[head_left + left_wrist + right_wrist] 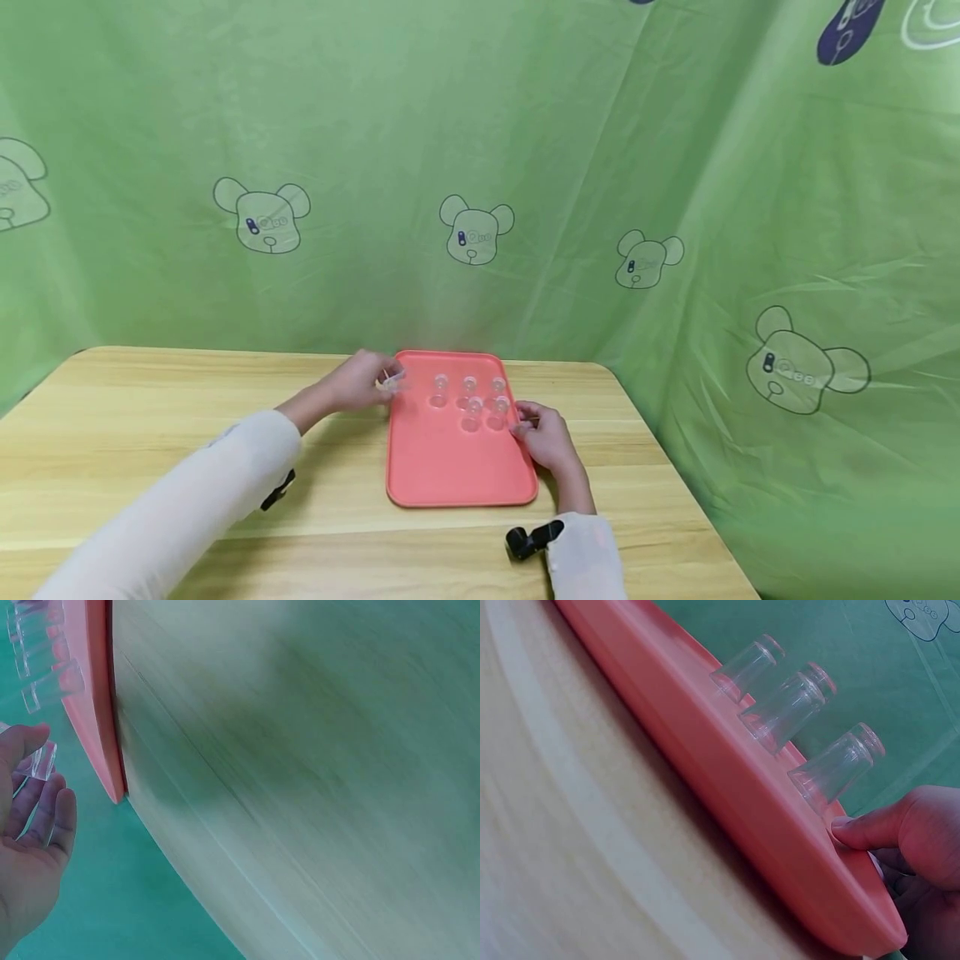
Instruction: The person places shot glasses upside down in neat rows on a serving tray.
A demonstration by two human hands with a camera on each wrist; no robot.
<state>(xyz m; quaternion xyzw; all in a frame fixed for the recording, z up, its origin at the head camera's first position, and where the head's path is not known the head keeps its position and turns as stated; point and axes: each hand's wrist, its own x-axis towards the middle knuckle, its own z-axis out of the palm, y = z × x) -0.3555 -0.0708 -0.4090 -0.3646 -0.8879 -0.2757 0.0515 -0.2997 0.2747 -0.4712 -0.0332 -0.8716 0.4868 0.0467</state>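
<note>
My left hand [358, 382] is at the far left edge of the red tray [457, 479]. Between its thumb and fingers it pinches a small clear shot glass [43, 760], tilted, partly hidden by the thumb. On the tray, several more clear shot glasses [832, 769] stand upside down in two rows, thick bases up, toward the back and right. At the tray's right side, my right hand [546, 435] grips the rim, with the thumb [862, 831] over the inner edge and the other fingers outside, partly hidden.
The tray lies on a light wooden table [315, 533] near its back edge. Green curtain [360, 150] with printed bear heads hangs behind the table and along its right side. A black wrist camera [531, 542] sticks out from the right sleeve.
</note>
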